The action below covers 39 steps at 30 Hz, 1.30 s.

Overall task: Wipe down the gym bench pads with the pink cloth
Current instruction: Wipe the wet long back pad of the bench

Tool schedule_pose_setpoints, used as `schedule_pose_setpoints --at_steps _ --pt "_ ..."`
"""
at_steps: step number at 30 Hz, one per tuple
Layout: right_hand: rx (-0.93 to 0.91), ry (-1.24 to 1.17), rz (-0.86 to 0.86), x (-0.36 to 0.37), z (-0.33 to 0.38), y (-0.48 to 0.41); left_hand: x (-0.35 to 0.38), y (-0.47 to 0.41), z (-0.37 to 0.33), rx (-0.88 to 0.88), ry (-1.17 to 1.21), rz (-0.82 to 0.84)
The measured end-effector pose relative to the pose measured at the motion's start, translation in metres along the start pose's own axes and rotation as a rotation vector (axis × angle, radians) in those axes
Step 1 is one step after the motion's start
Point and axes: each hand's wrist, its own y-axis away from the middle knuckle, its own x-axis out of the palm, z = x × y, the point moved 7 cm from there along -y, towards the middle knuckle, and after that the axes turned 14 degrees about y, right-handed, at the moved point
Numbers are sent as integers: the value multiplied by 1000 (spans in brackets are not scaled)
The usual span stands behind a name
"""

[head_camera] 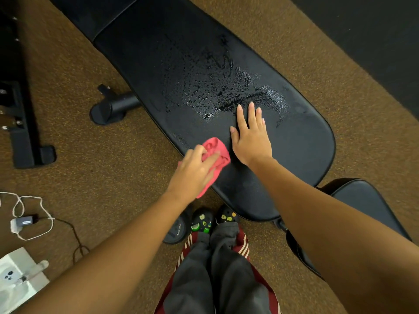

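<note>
A long black bench pad [301, 141] runs diagonally from top left to lower right, with a patch of wet droplets [210, 87] across its middle. My left hand [192, 173] grips the bunched pink cloth [215, 150] against the pad's near left edge. Beside it, my right hand [251, 137] lies flat on the pad with straight fingers, its fingertips at the rim of the wet patch. A second black pad [362, 200] shows at the lower right, partly hidden by my right forearm.
Brown speckled floor surrounds the bench. A black bench foot [111, 107] sticks out on the left, and a black metal frame [20, 123] stands further left. A white cable with a small device [25, 220] and a white box [15, 279] lie at lower left. My feet [213, 220] stand by a weight plate [179, 230].
</note>
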Motion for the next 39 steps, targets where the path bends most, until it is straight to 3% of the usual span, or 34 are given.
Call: schedule_pose_setpoints --at_steps 6,11,16,19,27,32,36,39 --pt "1 16 -5 2 0 0 -23 -7 24 -147 22 -157" --pt "-5 13 0 2 1 1 27 16 -19 -99 103 112" --pt "-10 8 -9 0 0 1 34 17 -27 98 -34 145" --pt "-6 17 -13 0 1 1 8 -1 -3 103 -102 56" --pt "3 24 -2 -1 3 3 -69 -44 66 -240 6 -219" --pt "20 0 -4 -1 5 2 -75 -54 41 -129 136 -352" --pt "22 31 -21 1 6 2 -53 -83 3 -10 120 -283" --pt "22 41 -54 2 5 2 -30 -96 1 -35 -5 -158"
